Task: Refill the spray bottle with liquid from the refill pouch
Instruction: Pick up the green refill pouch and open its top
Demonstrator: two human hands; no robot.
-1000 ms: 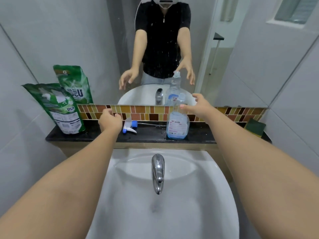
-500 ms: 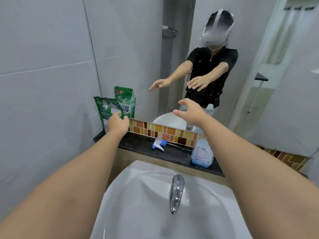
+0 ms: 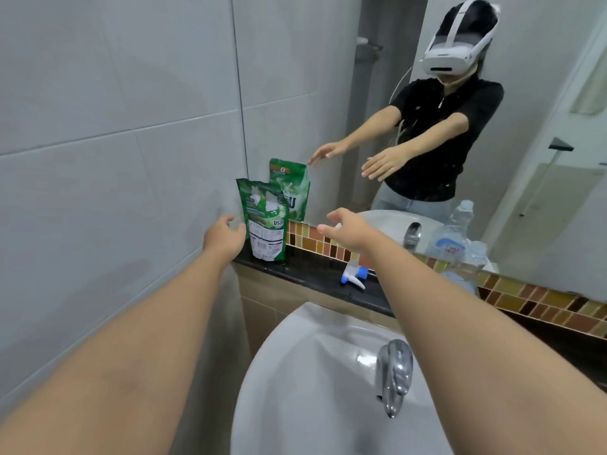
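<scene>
A green refill pouch point(image 3: 265, 221) stands upright at the left end of a black ledge point(image 3: 312, 274), against the mirror. My left hand point(image 3: 223, 239) is open just left of the pouch, close to it but apart. My right hand point(image 3: 348, 229) is open to the right of the pouch, fingers spread, holding nothing. The clear spray bottle point(image 3: 463, 274) with pale blue liquid stands uncapped further right on the ledge, partly hidden behind my right forearm. Its blue and white trigger head point(image 3: 353, 277) lies on the ledge between pouch and bottle.
A white basin point(image 3: 295, 372) with a chrome tap point(image 3: 394, 376) sits below the ledge. A grey tiled wall point(image 3: 115, 159) closes the left side. The mirror point(image 3: 492, 126) above a mosaic tile strip point(image 3: 542, 300) reflects the person, pouch and bottle.
The view has swung left and closer to the pouch. Both hands have moved left from the bottle area, and now flank the pouch.
</scene>
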